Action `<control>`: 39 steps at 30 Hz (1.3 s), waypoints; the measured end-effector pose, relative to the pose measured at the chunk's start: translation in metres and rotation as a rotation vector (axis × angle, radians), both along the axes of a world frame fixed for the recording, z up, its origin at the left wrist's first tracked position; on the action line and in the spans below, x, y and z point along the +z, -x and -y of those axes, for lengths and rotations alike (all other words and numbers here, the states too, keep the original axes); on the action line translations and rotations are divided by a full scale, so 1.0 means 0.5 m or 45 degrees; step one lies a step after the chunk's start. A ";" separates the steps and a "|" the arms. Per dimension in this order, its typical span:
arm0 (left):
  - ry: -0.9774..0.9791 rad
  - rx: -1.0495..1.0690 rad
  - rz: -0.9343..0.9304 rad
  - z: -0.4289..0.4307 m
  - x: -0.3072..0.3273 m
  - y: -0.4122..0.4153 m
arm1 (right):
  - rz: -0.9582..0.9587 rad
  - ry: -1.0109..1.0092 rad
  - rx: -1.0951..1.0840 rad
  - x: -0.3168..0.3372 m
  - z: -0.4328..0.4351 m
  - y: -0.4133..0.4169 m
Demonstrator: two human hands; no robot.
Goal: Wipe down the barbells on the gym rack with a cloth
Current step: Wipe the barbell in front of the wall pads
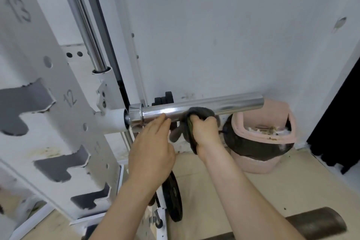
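Head view: the white numbered steel rack upright (58, 122) carries the chrome barbell sleeve (233, 104), its long axis roughly horizontal and its free end pointing right. The left hand (152, 150), fingers straight, touches the sleeve near the collar. The right hand (206, 132) grips a dark grey cloth (196, 112) draped over the sleeve's middle.

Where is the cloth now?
Head view, centre: the dark cloth lies over the chrome barbell sleeve, gripped by the right hand, just right of the left hand.

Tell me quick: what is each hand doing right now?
Left hand: open, straight fingers touching the shiny chrome barbell sleeve.
Right hand: gripping a dark grey cloth against that sleeve.
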State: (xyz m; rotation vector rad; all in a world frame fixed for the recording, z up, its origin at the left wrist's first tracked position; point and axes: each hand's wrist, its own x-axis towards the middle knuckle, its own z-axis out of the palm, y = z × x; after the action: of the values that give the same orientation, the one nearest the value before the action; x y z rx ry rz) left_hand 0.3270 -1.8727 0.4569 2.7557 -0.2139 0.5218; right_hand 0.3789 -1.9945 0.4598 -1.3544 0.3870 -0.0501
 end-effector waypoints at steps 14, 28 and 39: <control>0.685 0.229 0.052 -0.029 -0.029 0.075 | 0.817 1.656 0.773 0.084 -0.178 -0.010; 0.684 0.253 0.030 0.000 0.010 0.058 | 0.623 1.930 0.268 0.082 0.015 -0.107; 0.637 0.352 0.020 -0.025 0.010 0.055 | 0.762 1.969 0.856 0.095 -0.198 -0.129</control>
State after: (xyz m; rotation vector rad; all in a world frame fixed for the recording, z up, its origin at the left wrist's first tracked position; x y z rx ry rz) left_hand 0.2994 -1.8602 0.4620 2.2980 0.2659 0.5743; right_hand 0.4436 -1.8955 0.5072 -2.7891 -0.8388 -0.2160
